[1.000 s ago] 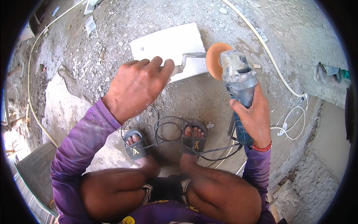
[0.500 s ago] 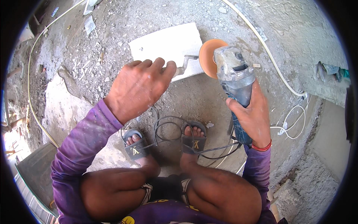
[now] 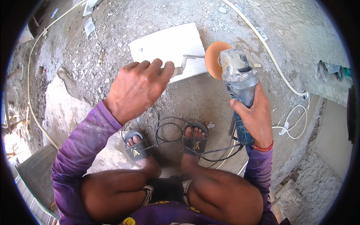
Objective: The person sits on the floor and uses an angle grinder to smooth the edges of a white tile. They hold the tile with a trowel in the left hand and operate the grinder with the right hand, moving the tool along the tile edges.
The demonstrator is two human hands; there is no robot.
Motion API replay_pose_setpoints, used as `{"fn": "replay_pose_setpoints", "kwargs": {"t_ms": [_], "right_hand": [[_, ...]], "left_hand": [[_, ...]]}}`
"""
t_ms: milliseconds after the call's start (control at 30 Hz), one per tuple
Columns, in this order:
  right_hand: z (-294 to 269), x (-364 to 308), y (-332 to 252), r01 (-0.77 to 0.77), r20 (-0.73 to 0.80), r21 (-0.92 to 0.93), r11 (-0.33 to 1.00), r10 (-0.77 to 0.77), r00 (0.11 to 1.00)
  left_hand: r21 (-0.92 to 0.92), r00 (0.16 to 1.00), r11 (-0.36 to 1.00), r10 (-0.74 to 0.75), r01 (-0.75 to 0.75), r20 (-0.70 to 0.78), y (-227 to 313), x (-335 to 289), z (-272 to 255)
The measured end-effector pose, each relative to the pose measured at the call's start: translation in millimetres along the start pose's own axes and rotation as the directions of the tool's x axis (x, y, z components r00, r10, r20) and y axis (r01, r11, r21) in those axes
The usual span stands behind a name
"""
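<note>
My left hand (image 3: 137,88) is closed around the handle of a small trowel (image 3: 178,71). Its metal shank is cranked, and the thin blade, seen nearly edge-on, points right toward an orange disc (image 3: 214,61). That disc sits on an angle grinder (image 3: 242,88), which my right hand (image 3: 258,120) grips by its blue and grey body, head away from me. Blade tip and disc edge are very close; whether they touch I cannot tell. Beneath the trowel, a white slab (image 3: 165,43) lies on the ground.
A black power cord (image 3: 170,119) loops between my sandalled feet. One pale hose (image 3: 32,71) curves along the left, and a pale cable (image 3: 268,47) runs down the right. Rubble covers the ground ahead. A rough concrete wall (image 3: 322,37) stands on the right, and a dark tub (image 3: 37,168) at lower left.
The grinder has shifted slightly right and toward me. My left hand has moved a little left with the trowel, and more of its blade shows. Both grips stay the same.
</note>
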State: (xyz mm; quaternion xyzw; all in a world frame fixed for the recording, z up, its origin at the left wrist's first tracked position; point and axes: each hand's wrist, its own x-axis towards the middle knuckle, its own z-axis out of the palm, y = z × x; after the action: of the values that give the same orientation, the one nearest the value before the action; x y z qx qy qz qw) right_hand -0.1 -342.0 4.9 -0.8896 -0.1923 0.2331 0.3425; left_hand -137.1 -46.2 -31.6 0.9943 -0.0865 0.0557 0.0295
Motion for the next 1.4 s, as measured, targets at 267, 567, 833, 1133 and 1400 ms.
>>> {"fn": "replay_pose_setpoints", "kwargs": {"t_ms": [267, 567, 833, 1133, 1400], "right_hand": [[-0.3, -0.8, 4.4, -0.03, 0.004, 0.002, 1.0, 0.03, 1.0], [3.6, -1.9, -2.8, 0.102, -0.056, -0.005, 0.995, -0.103, 0.993], [3.5, -2.7, -1.7, 0.043, -0.021, 0.062, 0.997, -0.042, 0.999], [-1.6, -1.2, 8.7, -0.019, -0.015, 0.007, 1.0, 0.019, 1.0], [0.1, -4.1, 21.2, -0.034, -0.099, 0.094, 0.995, 0.043, 0.994]], "left_hand": [[0.01, 1.0, 1.0, -0.021, 0.021, -0.002, -3.0, -0.7, -4.2], [-0.006, 0.998, 1.0, -0.004, 0.004, -0.06, 1.3, -1.5, 3.1], [0.011, 1.0, 1.0, 0.012, -0.012, 0.01, 2.4, -2.5, -3.9], [0.0, 0.999, 1.0, 0.005, -0.005, -0.041, -5.1, -4.8, -2.7], [-0.465, 0.963, 0.851, -0.267, 0.245, 0.019, -12.4, -9.5, -2.2]]}}
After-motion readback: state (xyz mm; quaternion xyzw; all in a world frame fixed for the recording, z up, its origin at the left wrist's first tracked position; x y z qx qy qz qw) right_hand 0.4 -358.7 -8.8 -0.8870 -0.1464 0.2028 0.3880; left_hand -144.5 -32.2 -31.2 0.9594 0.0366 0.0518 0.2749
